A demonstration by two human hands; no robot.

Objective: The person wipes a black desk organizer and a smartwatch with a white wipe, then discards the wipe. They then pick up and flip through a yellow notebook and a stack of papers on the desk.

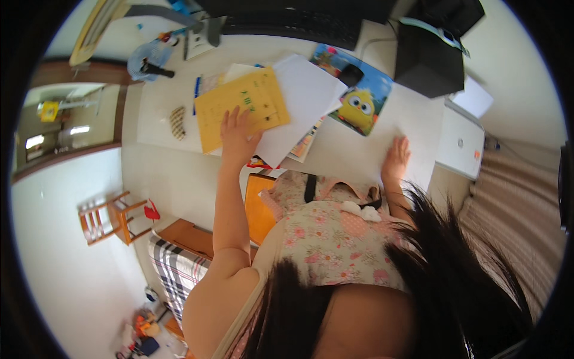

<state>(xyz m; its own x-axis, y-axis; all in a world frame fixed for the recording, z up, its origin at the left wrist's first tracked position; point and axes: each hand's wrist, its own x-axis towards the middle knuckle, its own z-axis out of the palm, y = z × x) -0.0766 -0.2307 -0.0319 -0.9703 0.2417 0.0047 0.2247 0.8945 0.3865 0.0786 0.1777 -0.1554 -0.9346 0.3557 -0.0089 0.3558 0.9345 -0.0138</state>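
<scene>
My left hand (238, 134) lies palm down with spread fingers on a yellow paper envelope (224, 96) that bears green writing. Beneath and to the right of the envelope are white paper sheets (298, 98), fanned over other papers and a booklet (307, 146) with printed colours. My right hand (397, 157) rests on the desk (412, 116) near its front edge, holding nothing. Between the hands, further back, lies a mouse pad (365, 105) with a yellow cartoon chick, and a black computer mouse (351, 75) sits on it, touching the sheets' corner.
A black keyboard (291, 27) spans the desk's back. Black boxy objects (428, 60) stand at the back right, beside a silver laptop (460, 143), closed. A checked, curved item (177, 123) lies left of the envelope. A wooden chair (119, 217) stands further off at left.
</scene>
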